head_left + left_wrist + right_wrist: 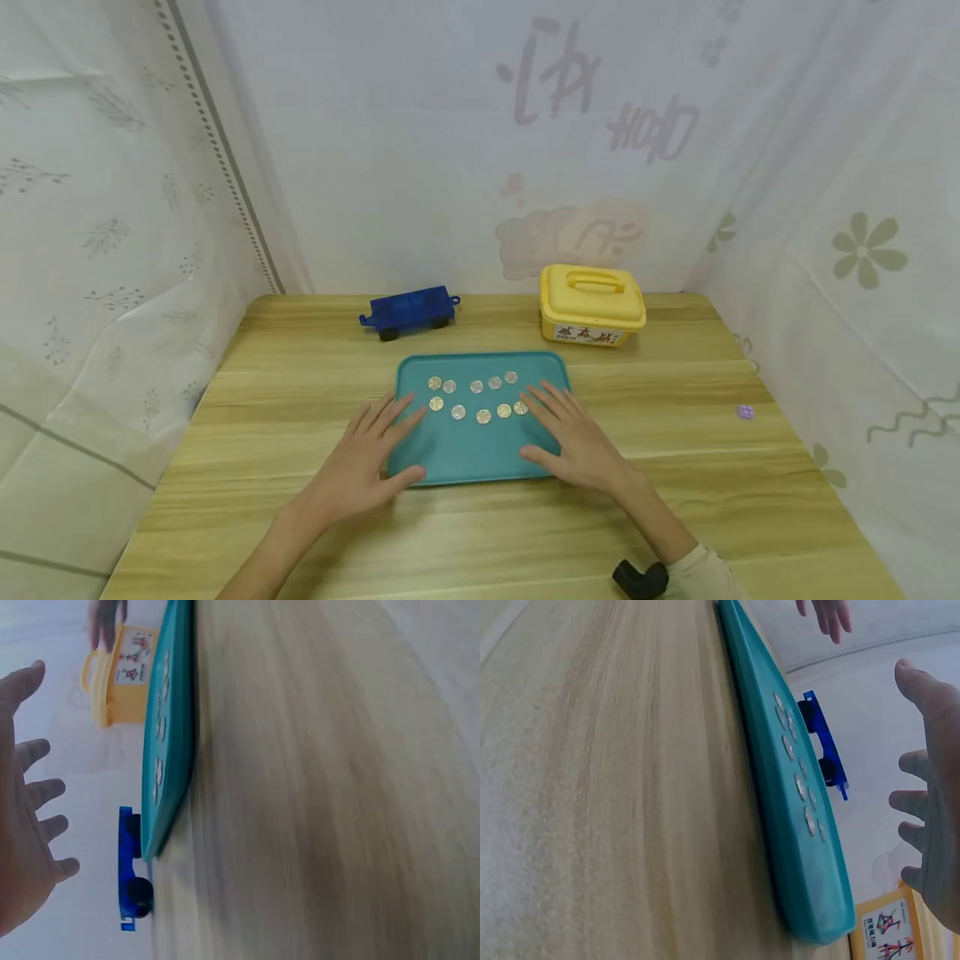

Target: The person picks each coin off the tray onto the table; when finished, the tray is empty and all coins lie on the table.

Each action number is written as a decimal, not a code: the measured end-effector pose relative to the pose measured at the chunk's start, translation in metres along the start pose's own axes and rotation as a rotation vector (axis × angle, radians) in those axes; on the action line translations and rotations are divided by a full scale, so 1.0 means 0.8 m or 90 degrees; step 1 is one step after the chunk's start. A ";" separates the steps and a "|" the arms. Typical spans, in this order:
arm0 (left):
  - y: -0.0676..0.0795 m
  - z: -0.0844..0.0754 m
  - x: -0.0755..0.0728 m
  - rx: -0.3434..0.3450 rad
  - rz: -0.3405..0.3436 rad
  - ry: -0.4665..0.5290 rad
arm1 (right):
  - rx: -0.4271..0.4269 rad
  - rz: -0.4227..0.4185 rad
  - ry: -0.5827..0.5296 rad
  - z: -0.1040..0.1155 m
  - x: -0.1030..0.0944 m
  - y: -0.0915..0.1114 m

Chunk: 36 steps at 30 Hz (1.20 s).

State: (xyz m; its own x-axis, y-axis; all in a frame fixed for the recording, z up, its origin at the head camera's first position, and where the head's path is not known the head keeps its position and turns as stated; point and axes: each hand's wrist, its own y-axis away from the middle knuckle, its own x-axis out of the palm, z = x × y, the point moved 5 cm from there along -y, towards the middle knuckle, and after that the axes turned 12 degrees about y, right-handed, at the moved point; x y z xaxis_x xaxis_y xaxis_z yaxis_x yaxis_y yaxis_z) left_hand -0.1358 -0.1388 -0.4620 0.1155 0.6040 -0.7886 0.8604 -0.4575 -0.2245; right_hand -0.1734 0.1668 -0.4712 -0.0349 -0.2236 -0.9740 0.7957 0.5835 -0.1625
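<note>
"Hands?"
"Left hand (358, 465) and right hand (579, 443) both spread, gripping nothing, hovering over opposite ends of the teal tray (474, 454)."
"Coins (483, 416)?"
"On the tray, two rows, between the hands."
"Behind it?"
"Blue cart (410, 311) left, lidded yellow box (592, 302) right. All on the wooden table (720, 492)."

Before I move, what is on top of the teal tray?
Ten small shiny discs show on the teal tray, in two rough rows of five. In the head view, the left hand and right hand cover parts of its sides, so anything beneath them is hidden there.
</note>
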 end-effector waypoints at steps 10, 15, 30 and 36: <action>-0.017 0.041 0.002 -0.108 -0.083 0.335 | 0.060 -0.009 -0.104 -0.019 0.015 -0.003; -0.029 0.065 0.009 -0.173 -0.129 0.434 | 0.082 -0.022 -0.131 -0.027 0.027 -0.003; -0.090 0.121 0.031 -0.298 -0.343 0.564 | 0.182 -0.111 -0.181 -0.041 0.062 -0.026; -0.115 0.133 0.038 -0.296 -0.356 0.543 | 0.190 -0.175 -0.162 -0.044 0.070 -0.040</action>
State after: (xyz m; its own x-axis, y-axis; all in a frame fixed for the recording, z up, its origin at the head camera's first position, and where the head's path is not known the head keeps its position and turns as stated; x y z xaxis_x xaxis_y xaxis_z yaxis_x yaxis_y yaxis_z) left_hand -0.2640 -0.1481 -0.5260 -0.1961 0.9795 0.0467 0.9790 0.1983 -0.0471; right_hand -0.2219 0.1635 -0.5261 -0.1490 -0.5447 -0.8253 0.9175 0.2350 -0.3208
